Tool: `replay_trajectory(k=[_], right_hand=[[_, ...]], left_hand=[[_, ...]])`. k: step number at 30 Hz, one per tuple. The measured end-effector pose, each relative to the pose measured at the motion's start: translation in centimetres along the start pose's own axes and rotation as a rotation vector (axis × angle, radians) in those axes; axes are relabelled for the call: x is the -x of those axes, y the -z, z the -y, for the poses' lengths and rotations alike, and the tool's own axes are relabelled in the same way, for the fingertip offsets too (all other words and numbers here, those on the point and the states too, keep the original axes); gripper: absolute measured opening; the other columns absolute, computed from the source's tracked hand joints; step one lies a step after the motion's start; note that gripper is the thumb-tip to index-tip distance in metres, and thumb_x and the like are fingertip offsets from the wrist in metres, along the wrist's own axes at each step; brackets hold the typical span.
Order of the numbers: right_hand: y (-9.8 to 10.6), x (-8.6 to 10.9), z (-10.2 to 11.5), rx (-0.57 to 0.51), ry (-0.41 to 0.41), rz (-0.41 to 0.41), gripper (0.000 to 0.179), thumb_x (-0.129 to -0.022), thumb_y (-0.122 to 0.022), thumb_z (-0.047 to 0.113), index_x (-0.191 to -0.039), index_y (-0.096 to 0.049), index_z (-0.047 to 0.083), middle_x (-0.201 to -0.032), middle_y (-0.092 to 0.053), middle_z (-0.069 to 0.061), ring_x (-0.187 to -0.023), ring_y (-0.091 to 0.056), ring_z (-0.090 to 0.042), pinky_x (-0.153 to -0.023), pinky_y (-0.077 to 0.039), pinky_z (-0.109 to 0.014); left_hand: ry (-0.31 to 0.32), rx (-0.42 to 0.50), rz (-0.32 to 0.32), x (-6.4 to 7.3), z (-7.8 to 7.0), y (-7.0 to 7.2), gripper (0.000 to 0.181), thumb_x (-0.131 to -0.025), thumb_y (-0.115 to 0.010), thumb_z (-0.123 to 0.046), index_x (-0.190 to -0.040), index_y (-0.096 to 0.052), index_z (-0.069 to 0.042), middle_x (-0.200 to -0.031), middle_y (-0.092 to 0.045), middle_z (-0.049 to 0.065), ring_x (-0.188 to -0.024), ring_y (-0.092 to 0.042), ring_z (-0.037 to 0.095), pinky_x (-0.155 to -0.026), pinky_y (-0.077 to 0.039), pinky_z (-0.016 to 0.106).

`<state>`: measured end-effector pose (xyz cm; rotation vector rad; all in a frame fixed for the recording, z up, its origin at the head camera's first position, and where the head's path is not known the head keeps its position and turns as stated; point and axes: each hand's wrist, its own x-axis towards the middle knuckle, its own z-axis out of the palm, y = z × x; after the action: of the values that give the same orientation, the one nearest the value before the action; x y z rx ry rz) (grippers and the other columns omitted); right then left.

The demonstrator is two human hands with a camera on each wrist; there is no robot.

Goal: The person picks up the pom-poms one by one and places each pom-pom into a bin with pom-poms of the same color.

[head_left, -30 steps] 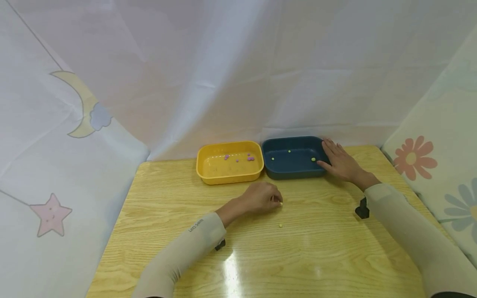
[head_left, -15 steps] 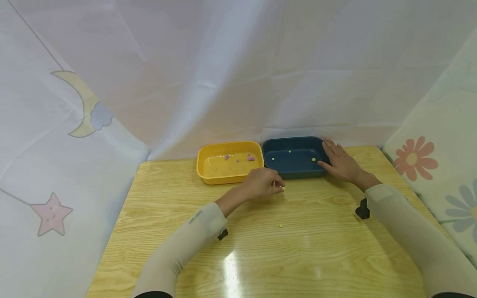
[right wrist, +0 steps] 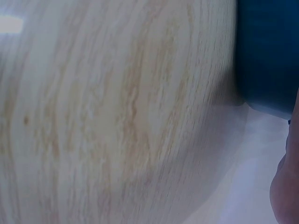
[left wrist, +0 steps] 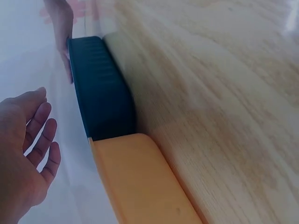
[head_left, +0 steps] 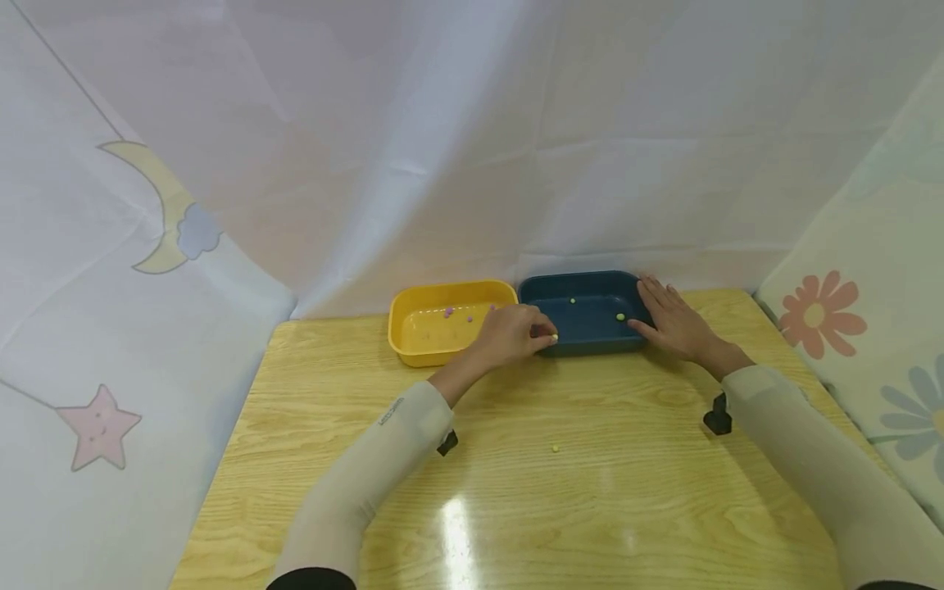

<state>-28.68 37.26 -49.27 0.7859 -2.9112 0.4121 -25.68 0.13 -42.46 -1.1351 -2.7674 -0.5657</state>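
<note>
In the head view my left hand (head_left: pixel 507 334) pinches a small pale yellow ball (head_left: pixel 555 338) between thumb and finger, above the near left rim of the dark blue tray (head_left: pixel 590 347). In the left wrist view the same hand (left wrist: pixel 28 149) hovers over the trays, and the ball cannot be made out. My right hand (head_left: pixel 677 324) rests with straight fingers against the blue tray's right end. Inside that tray lie a yellow-green ball (head_left: pixel 621 317) and a smaller one (head_left: pixel 572 301). The left forearm and hand cover part of the yellow tray (head_left: pixel 424 359).
Several purple balls, one of them a purple ball (head_left: pixel 469 319), lie in the yellow tray, which touches the blue one. Another yellow-green ball (head_left: pixel 555 449) lies on the wooden table (head_left: pixel 627 492). A pale curtain (head_left: pixel 472 164) hangs right behind the trays.
My left hand has moved away from me with the pinched ball, from above the table to the blue tray's near rim. The right hand has stayed in place.
</note>
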Motion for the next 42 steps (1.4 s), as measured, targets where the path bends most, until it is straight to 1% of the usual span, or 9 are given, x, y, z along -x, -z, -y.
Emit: replay_trajectory(k=[6, 9, 13, 16, 20, 26, 31, 38, 42], right_hand=[[0.1, -0.1, -0.1, 0.006, 0.003, -0.003, 0.085, -0.111, -0.052, 0.042, -0.165, -0.014, -0.011, -0.171, -0.011, -0.035, -0.16, -0.01, -0.05, -0.13, -0.008, -0.063], [0.0, 0.0, -0.1, 0.001, 0.001, 0.003, 0.085, -0.111, -0.052, 0.043, -0.165, -0.013, -0.011, -0.171, -0.01, -0.035, -0.16, -0.01, -0.05, -0.13, -0.006, -0.061], [-0.1, 0.1, 0.0, -0.007, -0.003, 0.001, 0.085, -0.111, -0.052, 0.042, -0.165, -0.012, -0.011, -0.172, -0.01, -0.035, -0.16, -0.009, -0.05, -0.131, -0.004, -0.06], [-0.1, 0.1, 0.0, -0.008, -0.002, -0.002, 0.085, -0.111, -0.052, 0.042, -0.165, -0.012, -0.011, -0.172, -0.01, -0.035, -0.16, -0.01, -0.05, -0.131, -0.004, -0.06], [-0.1, 0.1, 0.0, -0.01, 0.0, -0.005, 0.085, -0.111, -0.051, 0.042, -0.165, -0.013, -0.011, -0.171, -0.011, -0.035, -0.16, -0.011, -0.051, -0.13, -0.006, -0.062], [-0.2, 0.0, 0.0, -0.01, 0.001, -0.006, 0.085, -0.111, -0.052, 0.042, -0.165, -0.013, -0.011, -0.172, -0.01, -0.035, -0.16, -0.011, -0.05, -0.129, -0.007, -0.063], [-0.2, 0.1, 0.2, -0.014, 0.002, -0.012, 0.085, -0.111, -0.052, 0.042, -0.165, -0.013, -0.011, -0.172, -0.01, -0.035, -0.159, -0.011, -0.051, -0.129, -0.008, -0.064], [-0.1, 0.2, 0.3, -0.011, 0.012, -0.029, 0.084, -0.111, -0.052, 0.041, -0.164, -0.016, -0.013, -0.171, -0.012, -0.035, -0.159, -0.013, -0.052, -0.129, -0.01, -0.065], [0.0, 0.1, 0.4, -0.016, 0.013, -0.031, 0.083, -0.111, -0.051, 0.042, -0.164, -0.015, -0.012, -0.171, -0.012, -0.035, -0.159, -0.013, -0.052, -0.129, -0.009, -0.065]], left_hand=[[0.086, 0.011, -0.017, -1.4, 1.0, 0.3, 0.022, -0.102, -0.073, -0.04, -0.112, -0.084, -0.024, -0.101, -0.076, -0.01, -0.08, -0.066, 0.002, -0.057, -0.048, 0.015], [0.131, 0.02, -0.027, -2.1, 1.5, 0.2, 0.021, -0.102, -0.073, -0.039, -0.112, -0.084, -0.024, -0.102, -0.076, -0.009, -0.076, -0.064, 0.002, -0.053, -0.048, 0.017], [0.177, 0.011, -0.035, -2.8, 2.1, 0.2, 0.021, -0.101, -0.073, -0.039, -0.111, -0.084, -0.024, -0.103, -0.077, -0.01, -0.067, -0.059, 0.002, -0.047, -0.045, 0.02], [0.202, -0.015, -0.034, -3.1, 2.5, 0.0, 0.022, -0.102, -0.072, -0.04, -0.112, -0.084, -0.025, -0.104, -0.077, -0.011, -0.067, -0.059, 0.002, -0.047, -0.044, 0.02], [0.241, -0.039, -0.038, -3.6, 2.9, -0.3, 0.021, -0.103, -0.072, -0.039, -0.113, -0.083, -0.026, -0.104, -0.077, -0.012, -0.074, -0.062, 0.002, -0.051, -0.046, 0.019], [0.292, -0.035, -0.053, -4.2, 3.4, -1.0, 0.017, -0.102, -0.074, -0.034, -0.112, -0.084, -0.024, -0.103, -0.078, -0.01, -0.083, -0.067, 0.006, -0.057, -0.049, 0.021], [0.347, -0.044, -0.056, -4.5, 3.6, -1.5, 0.017, -0.102, -0.073, -0.035, -0.111, -0.083, -0.024, -0.096, -0.074, -0.01, -0.079, -0.064, 0.006, -0.059, -0.05, 0.021], [0.385, -0.029, -0.083, -4.9, 3.9, -1.9, 0.017, -0.102, -0.073, -0.035, -0.109, -0.084, -0.024, -0.091, -0.074, -0.01, -0.075, -0.063, 0.006, -0.058, -0.049, 0.022], [0.407, -0.032, -0.1, -5.2, 4.0, -2.3, 0.019, -0.102, -0.074, -0.035, -0.114, -0.083, -0.025, -0.092, -0.075, -0.01, -0.074, -0.063, 0.005, -0.055, -0.047, 0.021]])
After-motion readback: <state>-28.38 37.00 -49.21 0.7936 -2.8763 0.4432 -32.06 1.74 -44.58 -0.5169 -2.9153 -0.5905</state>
